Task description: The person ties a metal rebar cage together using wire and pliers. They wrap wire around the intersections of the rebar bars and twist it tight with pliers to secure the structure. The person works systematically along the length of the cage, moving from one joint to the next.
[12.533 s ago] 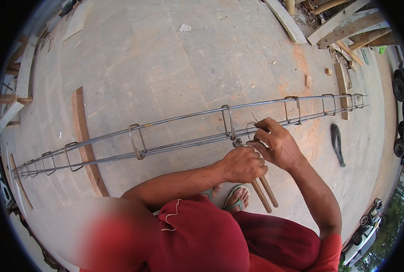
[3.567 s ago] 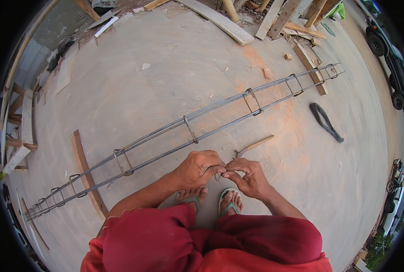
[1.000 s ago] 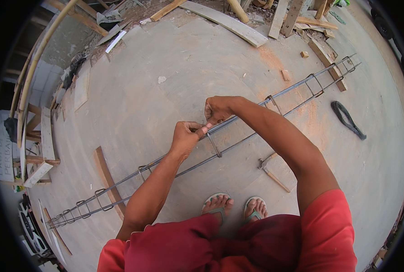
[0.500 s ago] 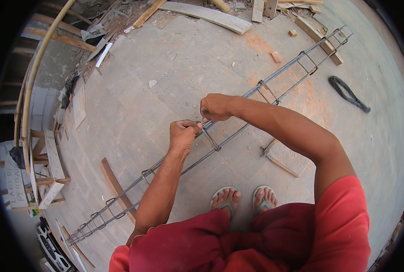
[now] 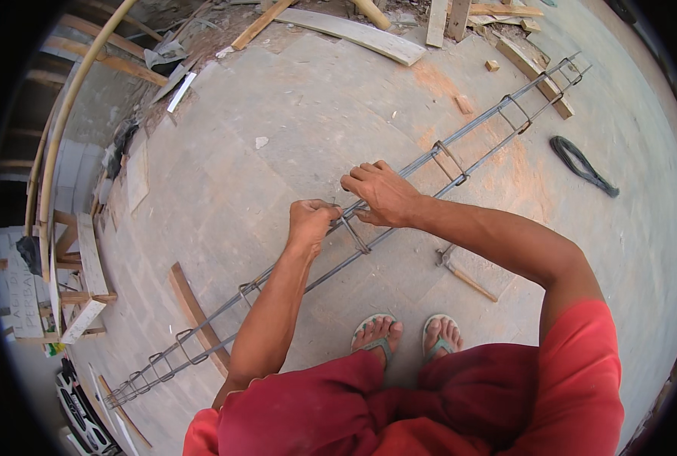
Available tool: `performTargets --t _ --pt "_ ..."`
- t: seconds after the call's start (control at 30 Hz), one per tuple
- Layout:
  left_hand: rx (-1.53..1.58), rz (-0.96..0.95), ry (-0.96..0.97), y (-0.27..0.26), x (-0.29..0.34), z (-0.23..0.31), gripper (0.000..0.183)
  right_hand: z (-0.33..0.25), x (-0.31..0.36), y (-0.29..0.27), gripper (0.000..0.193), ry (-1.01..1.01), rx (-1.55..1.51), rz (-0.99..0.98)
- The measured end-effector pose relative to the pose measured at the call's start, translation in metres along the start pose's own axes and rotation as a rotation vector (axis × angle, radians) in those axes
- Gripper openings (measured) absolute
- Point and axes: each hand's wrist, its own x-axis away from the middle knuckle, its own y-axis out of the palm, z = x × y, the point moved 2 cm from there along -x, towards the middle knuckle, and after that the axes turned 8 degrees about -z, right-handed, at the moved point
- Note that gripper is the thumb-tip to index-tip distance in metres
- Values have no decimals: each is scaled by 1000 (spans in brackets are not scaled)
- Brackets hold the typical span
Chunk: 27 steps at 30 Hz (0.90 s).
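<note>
A long rebar cage (image 5: 439,148) of steel bars and square stirrups (image 5: 356,235) runs slantwise from the lower left to the upper right. Beside one stirrup at the middle of the cage, my left hand (image 5: 312,223) is closed in a pinch. A thin bit of tie wire shows at its fingertips, by the upper bar. Just to the right, my right hand (image 5: 385,196) reaches over that bar. Its fingers are apart and its thumb is low, near the stirrup. I see nothing held in it.
A hammer (image 5: 466,276) lies on the paved floor below the cage. One wooden beam (image 5: 536,76) lies under its far end, and a plank (image 5: 195,313) under its near part. A coil of dark wire (image 5: 581,166) is at the right; boards and bamboo poles (image 5: 80,99) crowd the left.
My right hand has opened from a closed grip at the bar and moved slightly right and down. My left hand keeps its pinch at the same stirrup.
</note>
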Motion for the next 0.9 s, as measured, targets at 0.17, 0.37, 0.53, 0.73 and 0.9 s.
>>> performTargets --t 0.17,0.37,0.53,0.73,0.9 --pt "0 24 -17 -1 -3 -5 4 -12 38 24 20 154 249 -94" --pt "-22 26 19 1 -1 -4 5 -14 42 35 18 314 62 -90" --pt "-53 44 25 2 0 -5 6 -14 29 22 14 361 -118 -209" --pt "-12 65 39 1 1 -5 5 -31 29 14 22 267 -182 -109" --pt "1 80 36 5 1 -5 5 -23 22 16 29 328 -262 -184"
